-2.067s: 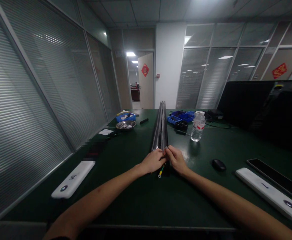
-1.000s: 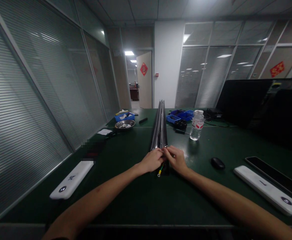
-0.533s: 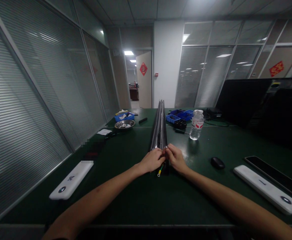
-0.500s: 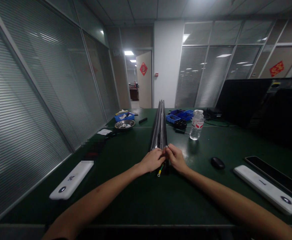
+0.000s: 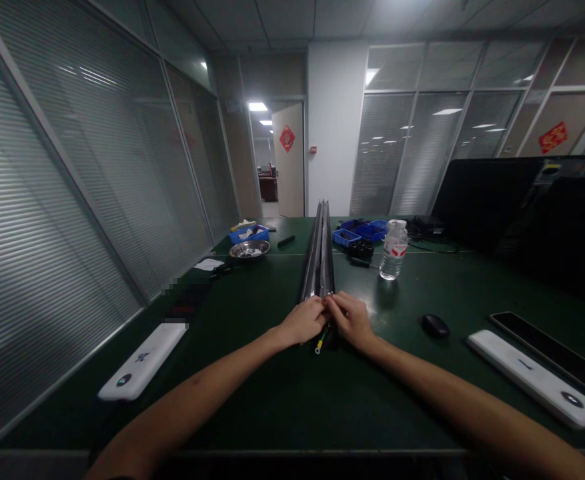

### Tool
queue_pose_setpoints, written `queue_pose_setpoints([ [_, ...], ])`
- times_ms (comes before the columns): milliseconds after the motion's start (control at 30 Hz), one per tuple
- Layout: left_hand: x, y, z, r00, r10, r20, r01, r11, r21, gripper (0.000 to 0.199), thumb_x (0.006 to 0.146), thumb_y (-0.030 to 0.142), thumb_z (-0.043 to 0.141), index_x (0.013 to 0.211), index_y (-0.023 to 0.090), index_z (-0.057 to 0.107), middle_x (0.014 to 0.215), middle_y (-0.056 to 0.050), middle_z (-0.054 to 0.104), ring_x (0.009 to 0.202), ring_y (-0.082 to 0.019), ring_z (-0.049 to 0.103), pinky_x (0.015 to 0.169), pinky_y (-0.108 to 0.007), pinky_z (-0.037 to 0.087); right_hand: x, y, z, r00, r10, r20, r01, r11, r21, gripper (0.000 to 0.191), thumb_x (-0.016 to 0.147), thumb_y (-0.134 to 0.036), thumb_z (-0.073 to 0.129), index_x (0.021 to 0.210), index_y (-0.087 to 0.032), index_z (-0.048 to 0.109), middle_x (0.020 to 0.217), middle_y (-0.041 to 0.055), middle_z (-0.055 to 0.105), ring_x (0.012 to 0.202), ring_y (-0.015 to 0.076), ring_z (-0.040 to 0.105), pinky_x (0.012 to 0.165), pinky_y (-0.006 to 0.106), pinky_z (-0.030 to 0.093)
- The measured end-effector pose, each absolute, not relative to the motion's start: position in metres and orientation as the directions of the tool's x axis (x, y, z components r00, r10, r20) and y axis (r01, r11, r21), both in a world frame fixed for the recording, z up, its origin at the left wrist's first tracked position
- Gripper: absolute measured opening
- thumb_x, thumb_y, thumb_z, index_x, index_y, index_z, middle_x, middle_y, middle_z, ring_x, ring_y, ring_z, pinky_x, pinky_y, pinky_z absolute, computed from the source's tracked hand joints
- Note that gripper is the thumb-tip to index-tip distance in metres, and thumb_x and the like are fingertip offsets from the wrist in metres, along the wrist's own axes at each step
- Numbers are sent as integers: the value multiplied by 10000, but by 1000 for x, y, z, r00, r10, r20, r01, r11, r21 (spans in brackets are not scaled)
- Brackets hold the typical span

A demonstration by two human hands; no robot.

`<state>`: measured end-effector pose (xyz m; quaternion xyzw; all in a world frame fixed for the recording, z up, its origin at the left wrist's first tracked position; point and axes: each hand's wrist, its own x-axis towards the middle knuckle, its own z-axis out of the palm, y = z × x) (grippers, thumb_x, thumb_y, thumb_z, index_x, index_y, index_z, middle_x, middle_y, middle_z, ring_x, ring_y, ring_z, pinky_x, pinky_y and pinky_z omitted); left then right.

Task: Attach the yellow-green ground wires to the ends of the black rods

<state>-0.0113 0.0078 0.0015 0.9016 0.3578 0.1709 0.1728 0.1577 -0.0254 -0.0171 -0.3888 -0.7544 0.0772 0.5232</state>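
A long dark bar with a shiny, film-like surface runs away from me along the table. My left hand lies closed over its near end, fingers curled. My right hand is closed too, thumb and fingers pinched against the left fingertips at the bar's right side. What the fingers grip is hidden between them. Below the hands a short yellow-green wire with a ring terminal sticks out toward me.
A water bottle, a black mouse and a white power bank-like block stand to the right. Blue trays and a screwdriver lie behind. Left are a metal bowl and another white block.
My right hand has shifted slightly left, and its fingers now sit over the bar's end against the left fingertips. The left hand has hardly moved.
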Motion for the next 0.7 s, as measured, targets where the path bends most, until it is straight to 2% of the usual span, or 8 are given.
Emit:
queue_pose_setpoints([
  [167,-11,5,4,682,703,204,581,-689,434,193,942,276,465,984,174,624,1088,-83,618,977,-214,623,915,-328,495,159,-22,-22,-160,639,752,459,723,-517,321,1024,-282,419,737,-197,536,734,23,510,678,162,504,643,277,404],
  [400,-11,6,2,679,703,212,587,-693,420,222,953,338,497,940,171,643,1096,-83,624,985,-212,619,946,-338,484,164,-18,-18,-167,720,673,378,677,-631,329,1030,-337,419,782,-193,578,749,15,553,672,149,527,626,258,406],
  [700,-10,8,2,687,703,183,593,-688,418,245,929,244,486,1089,172,656,1178,-94,633,1063,-225,615,996,-340,473,159,-25,-15,-130,683,719,497,672,-548,366,1007,-337,486,702,-183,616,671,14,523,601,139,490,583,266,373],
])
